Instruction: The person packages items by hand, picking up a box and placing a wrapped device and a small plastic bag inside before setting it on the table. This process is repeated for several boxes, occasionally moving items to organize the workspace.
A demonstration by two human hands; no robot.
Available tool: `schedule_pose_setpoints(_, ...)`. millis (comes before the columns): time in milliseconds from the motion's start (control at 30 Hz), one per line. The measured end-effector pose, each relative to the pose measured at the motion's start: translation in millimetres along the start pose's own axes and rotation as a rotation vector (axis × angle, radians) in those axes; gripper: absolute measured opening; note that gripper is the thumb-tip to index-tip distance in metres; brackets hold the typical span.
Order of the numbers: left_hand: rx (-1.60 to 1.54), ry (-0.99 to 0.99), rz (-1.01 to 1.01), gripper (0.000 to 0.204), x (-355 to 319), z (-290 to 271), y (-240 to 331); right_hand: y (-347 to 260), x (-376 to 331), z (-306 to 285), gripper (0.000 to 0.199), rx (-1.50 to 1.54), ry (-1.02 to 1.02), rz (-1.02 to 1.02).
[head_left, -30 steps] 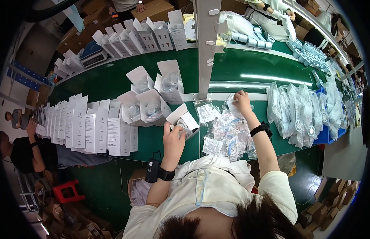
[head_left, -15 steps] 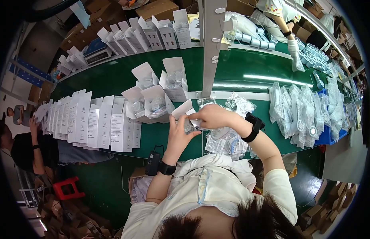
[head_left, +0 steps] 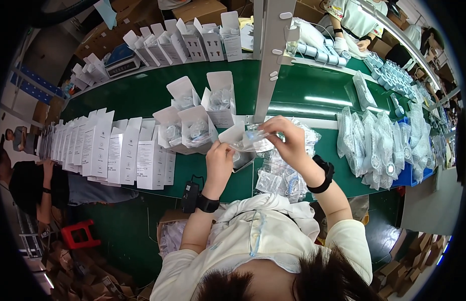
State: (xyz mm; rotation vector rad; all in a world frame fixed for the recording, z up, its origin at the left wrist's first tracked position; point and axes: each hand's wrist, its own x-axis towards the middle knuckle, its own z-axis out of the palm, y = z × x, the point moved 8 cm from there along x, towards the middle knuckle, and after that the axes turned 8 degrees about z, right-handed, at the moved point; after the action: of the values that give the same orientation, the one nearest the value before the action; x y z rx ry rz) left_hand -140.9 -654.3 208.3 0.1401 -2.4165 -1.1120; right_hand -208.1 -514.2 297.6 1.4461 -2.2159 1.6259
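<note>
My left hand (head_left: 220,163) grips the left edge of an open white box (head_left: 244,164) that stands near me on the green table. Its flap is raised, and a round grey-white shape shows inside. Just over the box's right side, my right hand (head_left: 287,139) pinches a small clear plastic bag (head_left: 255,137) with a bit of blue on it; the rest of its contents is too blurred to tell. Below that hand lies a pile of small clear bags (head_left: 278,180) with parts in them.
Several open white boxes (head_left: 197,128) holding bagged items stand beyond my left hand. A row of tall white boxes (head_left: 123,153) runs leftward. Bubble-wrapped items (head_left: 376,145) fill a blue bin at the right. A grey post (head_left: 265,65) rises ahead. Co-workers are at far right and left.
My right hand has risen out of the box and moved right, with the clear bag now showing in it. Across the table, a co-worker has let go of a bubble-wrapped item.
</note>
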Motion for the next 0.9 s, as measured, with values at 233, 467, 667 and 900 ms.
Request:
schedule_pose_setpoints(233,0.029,-0.077,-0.036,0.008,6.9,-1.3,2.5,18.3,-16.4,66.5,0.019,-0.304,-0.532,-0.211)
schedule_pose_setpoints(467,-0.024,0.037,-0.027,0.01,-2.9,-4.6,-0.1,43.3,-26.3,44.1,0.063,-0.165,-0.341,-0.108)
schedule_pose_setpoints(667,-0.073,0.037,0.086,0.024,3.0,-23.2,31.1,120.4,-79.4,85.5,0.11,0.33,-0.034,0.519)
schedule_pose_setpoints(900,1.384,0.325,-0.35,0.092,-6.2,-298.9,-76.3,157.3,-43.5,105.5,0.112,0.462,0.334,0.683)
